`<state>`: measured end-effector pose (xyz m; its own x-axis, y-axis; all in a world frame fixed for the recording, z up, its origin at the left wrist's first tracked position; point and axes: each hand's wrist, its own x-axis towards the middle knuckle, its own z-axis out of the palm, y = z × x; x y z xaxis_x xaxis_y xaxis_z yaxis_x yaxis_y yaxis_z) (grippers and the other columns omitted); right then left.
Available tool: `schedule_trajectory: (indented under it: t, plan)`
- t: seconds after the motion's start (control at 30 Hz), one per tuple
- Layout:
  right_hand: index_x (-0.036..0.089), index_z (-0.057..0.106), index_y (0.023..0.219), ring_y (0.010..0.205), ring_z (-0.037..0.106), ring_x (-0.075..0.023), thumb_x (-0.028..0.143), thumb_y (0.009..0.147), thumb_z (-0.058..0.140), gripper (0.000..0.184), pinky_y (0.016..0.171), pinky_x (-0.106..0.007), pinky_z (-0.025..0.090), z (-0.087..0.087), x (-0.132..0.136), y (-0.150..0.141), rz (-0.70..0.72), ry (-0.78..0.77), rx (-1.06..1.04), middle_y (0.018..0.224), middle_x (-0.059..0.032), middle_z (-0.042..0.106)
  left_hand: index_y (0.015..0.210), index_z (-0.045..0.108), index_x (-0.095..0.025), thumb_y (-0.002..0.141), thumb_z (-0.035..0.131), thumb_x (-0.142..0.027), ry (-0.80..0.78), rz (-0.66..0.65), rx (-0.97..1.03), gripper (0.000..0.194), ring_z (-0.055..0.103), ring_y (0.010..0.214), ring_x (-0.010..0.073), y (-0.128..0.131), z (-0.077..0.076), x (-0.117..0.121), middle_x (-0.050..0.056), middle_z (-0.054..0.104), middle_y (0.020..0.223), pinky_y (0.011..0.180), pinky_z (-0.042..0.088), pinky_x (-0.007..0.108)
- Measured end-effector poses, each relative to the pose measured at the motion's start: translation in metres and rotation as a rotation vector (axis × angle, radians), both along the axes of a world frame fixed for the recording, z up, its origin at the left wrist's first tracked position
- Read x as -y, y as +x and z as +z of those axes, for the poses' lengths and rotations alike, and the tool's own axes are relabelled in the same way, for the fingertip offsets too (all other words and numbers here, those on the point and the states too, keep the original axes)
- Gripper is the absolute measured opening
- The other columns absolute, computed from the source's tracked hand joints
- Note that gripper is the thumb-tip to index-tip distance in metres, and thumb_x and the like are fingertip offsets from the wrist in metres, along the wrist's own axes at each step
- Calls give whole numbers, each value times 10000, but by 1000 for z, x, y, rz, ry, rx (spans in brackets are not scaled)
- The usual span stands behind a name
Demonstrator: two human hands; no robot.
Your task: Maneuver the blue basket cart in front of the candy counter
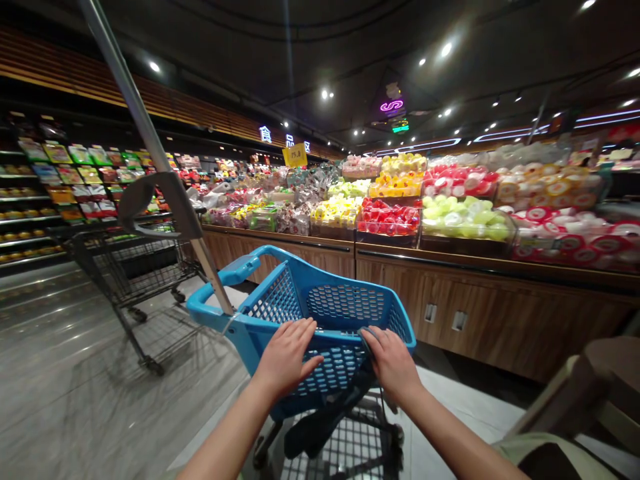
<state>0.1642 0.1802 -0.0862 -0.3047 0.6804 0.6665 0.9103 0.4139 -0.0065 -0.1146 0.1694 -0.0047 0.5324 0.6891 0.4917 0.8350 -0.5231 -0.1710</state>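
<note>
A blue plastic shopping basket (345,303) sits on a trolley frame right in front of me. My left hand (287,357) lies flat on its near rim with the fingers stretched out and together. My right hand (393,360) is curled over the near rim at the right, gripping it beside a dark handle part. The basket looks empty inside. A grey pole (150,140) rises from the basket's left side up out of view.
A long wooden display counter (500,300) with bins of wrapped sweets in red, green and yellow runs across the right. A dark wire shopping cart (130,267) stands at the left on the glossy floor. Shelves of packaged goods (60,180) line the far left.
</note>
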Motion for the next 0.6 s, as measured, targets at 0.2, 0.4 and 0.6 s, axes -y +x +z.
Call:
schedule_trajectory:
  t: [0.2,0.4,0.6]
  plan:
    - [212,514,1328,1203,513,-231,115,825,472,514,1101,-436,340,-9,-3,45,-57,4,-38,1306,-75,572,1322,556,-216,904,496,-532,73,121,-10,528,506,1280,317,-32,16,1,114,606,1335,1155,148,578]
    - [200,486,1356,1274,459,-235,134,848,452,514,1141,-473,285,-11,-7,47,-79,3,-57,1349,-81,542,1278,583,-246,934,469,-473,96,187,22,428,541,1233,326,-40,24,7,99,636,1295,1123,-57,682]
    - [162,487,1370,1377,310,-320,217,917,456,457,1124,-532,290,-9,-6,15,-122,43,-96,1403,-95,501,1216,604,-220,895,515,-549,64,183,40,467,565,1167,300,-32,26,9,94,672,1217,1132,-102,653]
